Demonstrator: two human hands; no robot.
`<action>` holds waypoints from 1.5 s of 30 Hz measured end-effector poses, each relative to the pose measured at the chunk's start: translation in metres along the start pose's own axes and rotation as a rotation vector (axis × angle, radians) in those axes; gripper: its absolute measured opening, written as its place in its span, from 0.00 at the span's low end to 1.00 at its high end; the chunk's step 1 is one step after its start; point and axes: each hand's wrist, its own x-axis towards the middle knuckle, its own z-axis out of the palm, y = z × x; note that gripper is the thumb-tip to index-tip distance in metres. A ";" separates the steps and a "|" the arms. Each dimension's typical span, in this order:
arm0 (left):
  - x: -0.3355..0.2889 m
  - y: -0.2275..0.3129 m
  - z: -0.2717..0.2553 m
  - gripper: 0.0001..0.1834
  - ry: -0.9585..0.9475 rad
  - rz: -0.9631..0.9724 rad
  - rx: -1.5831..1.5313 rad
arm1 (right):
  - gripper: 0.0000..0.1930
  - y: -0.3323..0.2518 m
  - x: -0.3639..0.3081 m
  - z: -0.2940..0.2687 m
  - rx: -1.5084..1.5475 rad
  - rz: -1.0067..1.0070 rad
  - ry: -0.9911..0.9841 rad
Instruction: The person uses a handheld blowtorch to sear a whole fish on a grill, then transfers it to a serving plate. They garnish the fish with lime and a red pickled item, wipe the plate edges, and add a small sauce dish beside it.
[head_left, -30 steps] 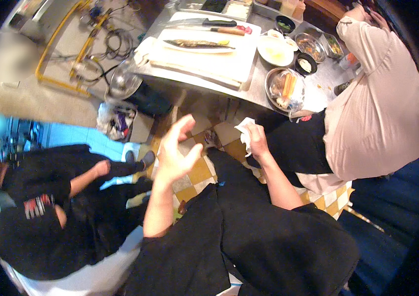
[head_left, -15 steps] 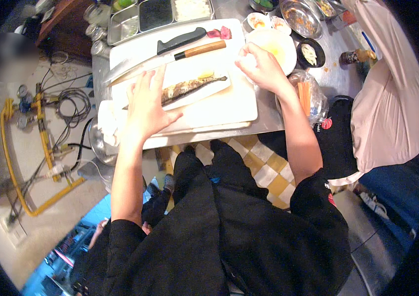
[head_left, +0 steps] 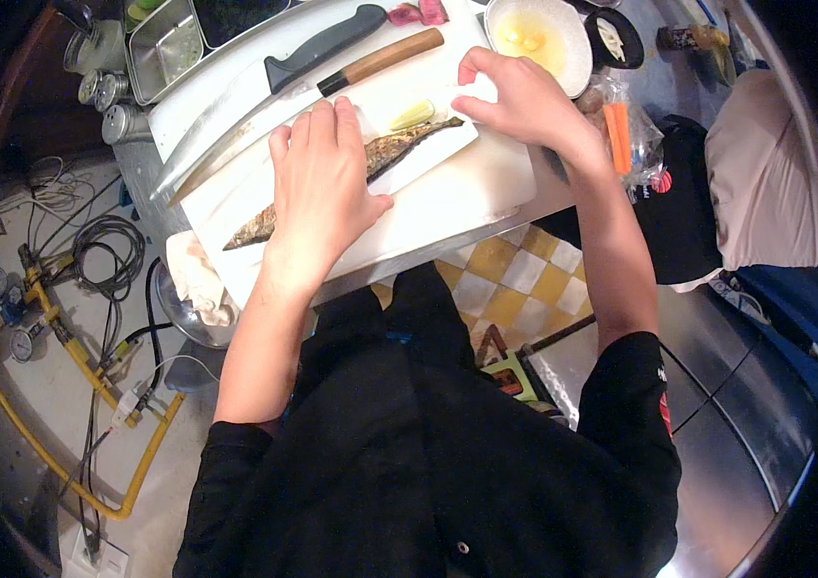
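A grilled fish [head_left: 392, 154] with browned skin lies along a long white plate [head_left: 433, 154], and a pale green-yellow wedge [head_left: 412, 116] sits beside it. My left hand [head_left: 324, 169] reaches across the plate over the fish's middle, fingers stretched out and thumb apart, hiding part of both. By the plate's right end is my right hand [head_left: 529, 101], thumb and forefinger curled round something white that I cannot make out. Everything rests on a white cutting board [head_left: 491, 183]. Beyond the plate lie a dark-handled knife [head_left: 327, 46] and a wooden-handled knife [head_left: 385, 60].
Dark pink pieces [head_left: 419, 13] lie at the board's far edge. A bowl with yellow liquid [head_left: 539, 39], a black bowl [head_left: 613, 39] and bagged orange sticks [head_left: 618, 137] stand right. Shakers [head_left: 125, 123] and a metal container [head_left: 166, 53] stand left. Another person's pale sleeve [head_left: 765, 173] shows right.
My view has shifted and turned, so the board sits higher and tilted. My right hand's thumb and forefinger show farther apart. My left hand stays over the fish.
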 end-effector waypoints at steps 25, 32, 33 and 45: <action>0.006 0.001 -0.006 0.47 -0.125 -0.045 0.019 | 0.11 -0.010 0.005 0.005 -0.127 -0.150 0.155; 0.009 0.002 -0.010 0.47 -0.175 -0.072 0.005 | 0.11 0.010 0.003 0.000 0.101 -0.056 0.334; 0.009 0.002 -0.010 0.48 -0.170 -0.071 0.002 | 0.11 0.008 0.003 -0.004 0.124 -0.075 0.342; 0.007 0.002 -0.008 0.48 -0.137 -0.071 0.020 | 0.16 -0.001 0.012 0.005 0.039 -0.024 0.066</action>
